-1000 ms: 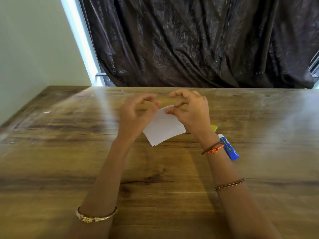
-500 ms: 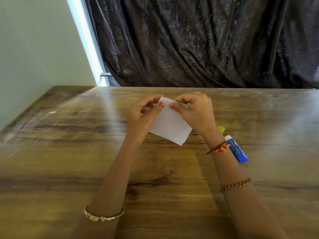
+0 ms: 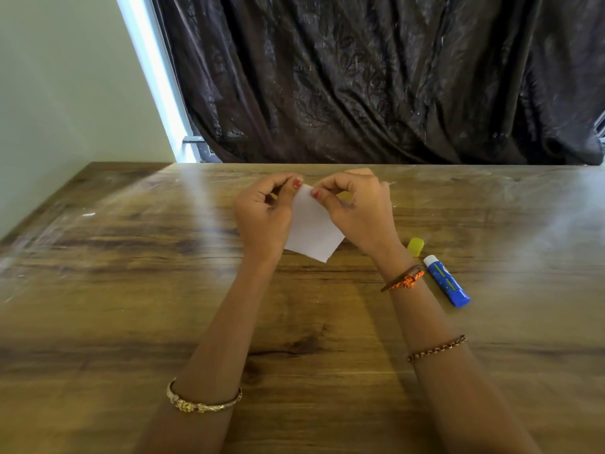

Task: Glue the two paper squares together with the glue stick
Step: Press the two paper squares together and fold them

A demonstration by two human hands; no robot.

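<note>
White paper (image 3: 312,229) hangs above the wooden table (image 3: 131,290), pinched at its top edge by both hands. My left hand (image 3: 263,217) grips the top left with thumb and fingers. My right hand (image 3: 355,208) grips the top right the same way. I cannot tell whether it is one square or two pressed together. The blue glue stick (image 3: 447,285) lies uncapped on the table to the right of my right wrist. Its yellow cap (image 3: 415,246) lies just beyond the stick's white tip.
A dark curtain (image 3: 376,77) hangs behind the table's far edge. A pale green wall (image 3: 65,93) runs along the left side. Bangles and bracelets sit on both forearms.
The paper has turned from lying slanted to hanging down from its top edge. Both hands have closed in on that edge, thumbs nearly touching.
</note>
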